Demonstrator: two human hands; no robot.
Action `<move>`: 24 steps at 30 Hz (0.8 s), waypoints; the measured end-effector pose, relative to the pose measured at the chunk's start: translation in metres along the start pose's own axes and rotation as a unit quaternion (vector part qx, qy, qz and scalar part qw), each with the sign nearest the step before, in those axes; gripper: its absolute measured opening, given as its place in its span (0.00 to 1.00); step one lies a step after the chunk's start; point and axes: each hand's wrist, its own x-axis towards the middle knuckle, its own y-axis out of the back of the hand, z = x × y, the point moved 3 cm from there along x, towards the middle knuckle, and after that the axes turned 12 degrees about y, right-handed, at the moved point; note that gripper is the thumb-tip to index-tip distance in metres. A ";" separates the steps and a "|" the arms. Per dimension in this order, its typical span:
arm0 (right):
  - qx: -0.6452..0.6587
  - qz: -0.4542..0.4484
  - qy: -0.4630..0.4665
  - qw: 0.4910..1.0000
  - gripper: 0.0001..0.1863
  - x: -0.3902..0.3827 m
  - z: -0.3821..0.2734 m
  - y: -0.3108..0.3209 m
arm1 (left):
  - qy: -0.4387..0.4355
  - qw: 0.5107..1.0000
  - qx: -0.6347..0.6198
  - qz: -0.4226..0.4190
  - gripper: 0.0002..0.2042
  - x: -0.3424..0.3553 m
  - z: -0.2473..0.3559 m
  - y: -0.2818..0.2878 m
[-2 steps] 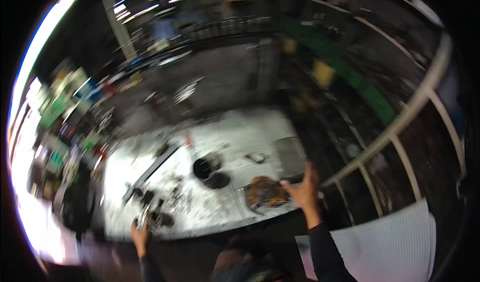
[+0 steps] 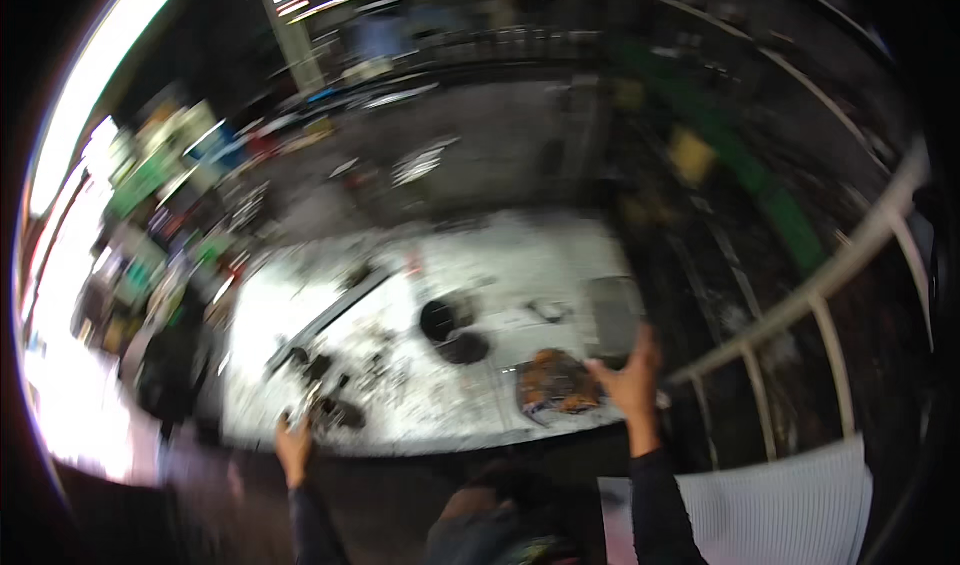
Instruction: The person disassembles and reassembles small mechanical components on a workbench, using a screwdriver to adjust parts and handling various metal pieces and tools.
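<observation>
My left hand (image 2: 294, 447) is low at the near left edge of a white, dirt-speckled tabletop (image 2: 480, 385). Its finger and thumb look apart, close beside a small shiny metal part (image 2: 318, 401); blur hides whether they touch. Over the near right corner, my right hand (image 2: 632, 385) is open, thumb spread from the fingers, holding nothing. Just left of it sits a rusty orange-brown lump (image 2: 556, 381), its kind unclear. Beyond the fingers lies a grey rectangular slab (image 2: 613, 315). A dark round cup-like part (image 2: 438, 319) stands mid-table.
A long dark bar (image 2: 335, 315) lies slantwise on the left of the table. A small curved hook-like piece (image 2: 548, 311) is at right. Pale metal railing (image 2: 800, 303) runs along the right, above a ribbed white sheet (image 2: 770, 505). Mixed containers (image 2: 165, 185) crowd the far left.
The whole view has swung, so the table and its contents appear farther right and slightly higher. Both hands show a similar shift, with their poses about the same.
</observation>
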 end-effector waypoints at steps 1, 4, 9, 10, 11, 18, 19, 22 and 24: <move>0.005 -0.016 0.008 1.000 0.60 0.010 -0.003 -0.010 | -0.020 0.999 0.035 0.031 0.34 -0.007 -0.008 0.014; -0.014 0.084 0.003 0.996 0.58 0.008 -0.015 -0.027 | 0.126 0.975 -0.006 0.182 0.29 -0.009 -0.019 0.015; 0.010 0.107 0.014 0.994 0.50 0.025 0.013 -0.037 | 0.175 0.951 -0.117 0.228 0.28 -0.004 -0.043 -0.002; 0.036 0.099 0.030 0.994 0.48 0.040 0.026 -0.034 | 0.182 0.943 -0.096 0.263 0.27 -0.005 -0.046 0.000; 0.062 0.101 0.044 0.992 0.46 0.049 0.034 -0.028 | 0.179 0.937 -0.105 0.280 0.26 -0.007 -0.050 0.003; 0.290 0.042 0.070 0.953 0.48 0.115 0.065 0.018 | 0.017 0.879 -0.051 0.475 0.18 -0.072 0.105 0.030; 0.292 0.027 0.113 0.949 0.47 0.128 0.067 0.031 | -0.009 0.904 -0.195 0.381 0.24 -0.086 0.157 0.018; 0.334 -0.054 0.123 0.933 0.47 0.179 0.093 0.074 | -0.224 0.912 -0.260 0.224 0.22 -0.192 0.337 -0.073; 0.362 -0.108 0.174 0.909 0.48 0.227 0.121 0.100 | -0.221 0.903 -0.358 -0.090 0.31 -0.241 0.453 -0.151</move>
